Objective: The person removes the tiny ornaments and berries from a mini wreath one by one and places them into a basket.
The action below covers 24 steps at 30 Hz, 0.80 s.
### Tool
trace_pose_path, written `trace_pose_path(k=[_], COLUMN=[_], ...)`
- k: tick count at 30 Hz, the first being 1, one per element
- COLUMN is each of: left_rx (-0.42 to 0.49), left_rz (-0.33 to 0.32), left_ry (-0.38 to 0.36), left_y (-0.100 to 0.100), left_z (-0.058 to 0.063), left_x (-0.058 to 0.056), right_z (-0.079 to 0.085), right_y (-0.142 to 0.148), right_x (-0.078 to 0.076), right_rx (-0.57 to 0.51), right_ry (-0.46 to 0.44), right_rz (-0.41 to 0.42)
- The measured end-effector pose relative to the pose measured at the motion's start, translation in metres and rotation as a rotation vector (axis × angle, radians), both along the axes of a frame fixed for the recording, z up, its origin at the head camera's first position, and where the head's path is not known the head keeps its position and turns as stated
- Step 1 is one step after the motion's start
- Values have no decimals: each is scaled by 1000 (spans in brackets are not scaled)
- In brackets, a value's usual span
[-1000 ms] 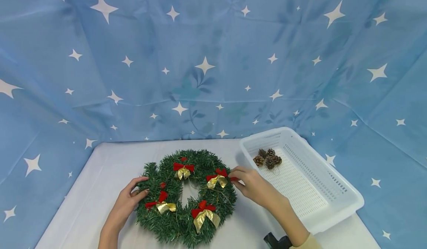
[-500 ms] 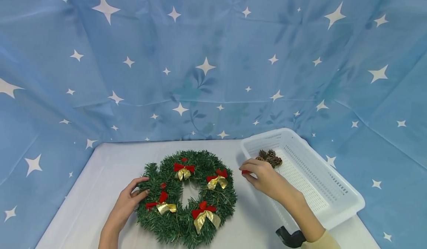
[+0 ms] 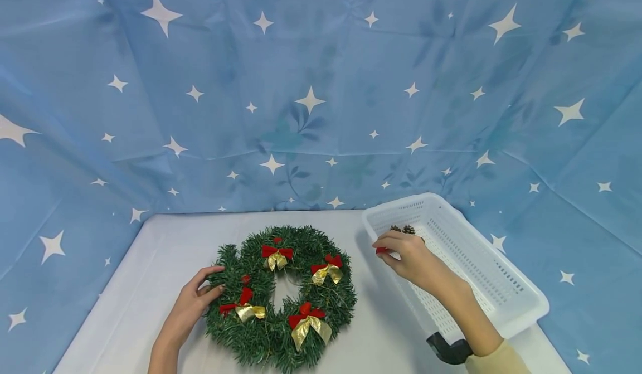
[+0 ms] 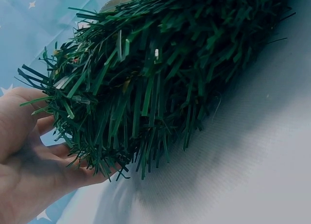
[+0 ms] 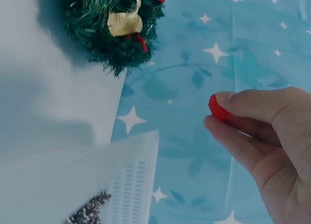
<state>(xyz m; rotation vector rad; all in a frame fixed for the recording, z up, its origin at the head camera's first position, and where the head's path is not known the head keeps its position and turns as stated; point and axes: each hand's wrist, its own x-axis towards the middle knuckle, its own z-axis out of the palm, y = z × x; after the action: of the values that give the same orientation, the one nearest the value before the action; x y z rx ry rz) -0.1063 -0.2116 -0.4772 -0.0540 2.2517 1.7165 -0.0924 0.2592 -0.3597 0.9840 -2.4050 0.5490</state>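
In the head view a green wreath (image 3: 281,329) with red-and-gold bows (image 3: 310,324) lies on the white table. My left hand (image 3: 193,301) holds its left edge; the left wrist view shows the thumb on one side of the wreath (image 4: 146,88) and fingers beneath. My right hand (image 3: 413,260) is over the left rim of a white basket (image 3: 501,273). Between thumb and fingertips it pinches a small red bumpy berry (image 5: 218,108), partly covered by the thumb. Several pine cones (image 3: 407,229) inside the basket are mostly hidden behind the right hand.
The white table (image 3: 185,234) extends around the wreath and under the basket. A blue curtain (image 3: 321,129) with white stars hangs behind and at both sides. A black wrist mount (image 3: 448,350) sits on the right forearm, above the basket's near end.
My right hand has moved away from the wreath's right side, rightward to the basket's edge, carrying the red berry. The left hand and the wreath have stayed in place.
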Motion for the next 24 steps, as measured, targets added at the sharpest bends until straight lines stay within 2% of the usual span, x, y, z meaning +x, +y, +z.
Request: trace_pose_path(k=[9, 19, 24], left_rx=[1, -8, -12], left_rz=[1, 0, -2], left_ry=[0, 0, 5], left_y=[0, 1, 1], left_z=[1, 2, 3], left_x=[-1, 0, 0], right_z=[0, -2, -3], right_y=[17, 31, 39], right_x=[-6, -14, -16], right_rx=[12, 16, 22], right_ry=[25, -52, -138], right_rz=[-30, -62, -99])
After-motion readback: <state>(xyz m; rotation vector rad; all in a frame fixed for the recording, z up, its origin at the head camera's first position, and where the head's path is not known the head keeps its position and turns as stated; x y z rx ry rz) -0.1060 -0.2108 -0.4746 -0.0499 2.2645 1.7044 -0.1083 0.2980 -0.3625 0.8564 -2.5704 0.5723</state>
